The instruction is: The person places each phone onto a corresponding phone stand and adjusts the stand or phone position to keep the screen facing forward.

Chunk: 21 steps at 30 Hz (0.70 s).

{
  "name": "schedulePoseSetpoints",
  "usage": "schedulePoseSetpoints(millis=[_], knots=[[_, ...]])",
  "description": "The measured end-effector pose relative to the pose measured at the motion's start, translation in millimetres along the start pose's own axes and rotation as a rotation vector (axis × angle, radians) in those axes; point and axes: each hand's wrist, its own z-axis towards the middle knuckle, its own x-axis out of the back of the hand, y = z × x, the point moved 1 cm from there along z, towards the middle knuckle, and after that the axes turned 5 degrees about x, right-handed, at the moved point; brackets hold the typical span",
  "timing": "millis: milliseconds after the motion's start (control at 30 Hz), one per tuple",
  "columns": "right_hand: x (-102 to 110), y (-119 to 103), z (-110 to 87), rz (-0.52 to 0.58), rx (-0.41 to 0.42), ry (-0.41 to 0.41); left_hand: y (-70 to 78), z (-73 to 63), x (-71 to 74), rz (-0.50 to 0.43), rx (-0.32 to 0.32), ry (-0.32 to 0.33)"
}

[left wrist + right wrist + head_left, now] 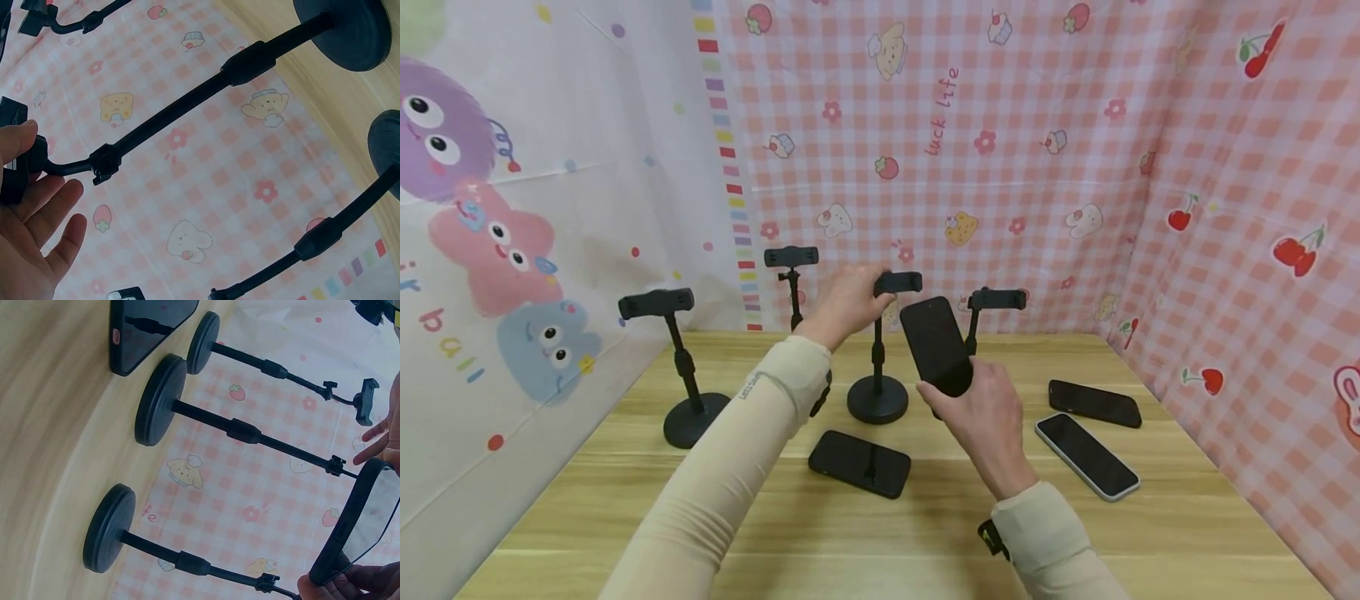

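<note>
With right hand (982, 418) fingers, gripped flat black glass-faced phone (934, 340) by lower edges above wooden worktop (850, 542); with left hand (852, 300), pinched black plastic clamp (907, 282). Probably felt light, stiff, slick, fragile; called for edge holds.

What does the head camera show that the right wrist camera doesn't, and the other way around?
Only the head view shows the white-edged phone with a dark screen lying at right, and the fuzzy purple cartoon face on the left cloth.

Only the right wrist view shows the pinkish oblong mark on the side of the black-cased phone lying on the pale wooden table.

Both show that phone, the right hand holding another black phone, the left hand, and black round-based stands.
</note>
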Motion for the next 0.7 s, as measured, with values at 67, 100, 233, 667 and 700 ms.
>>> schedulePoseSetpoints(millis=[67, 100, 233, 667, 700], knots=[[1.8, -1.5, 1.7, 0.003, 0.006, 0.007, -0.4, 0.7, 0.5, -0.014, 0.002, -0.003], [2.5, -2.3, 2.5, 0.004, 0.008, 0.009, -0.6, 0.9, 0.7, -0.022, 0.004, -0.003], [4.2, -4.9, 5.3, 0.013, 0.014, 0.019, -0.4, 1.4, 2.1, -0.046, 0.01, -0.018], [3.9, -11.5, 12.8, 0.027, 0.035, 0.048, -4.7, -5.9, 2.6, -0.076, -0.003, -0.033], [3.9, -12.1, 13.3, 0.032, 0.038, 0.051, -5.2, -7.2, 3.0, -0.08, -0.006, -0.032]])
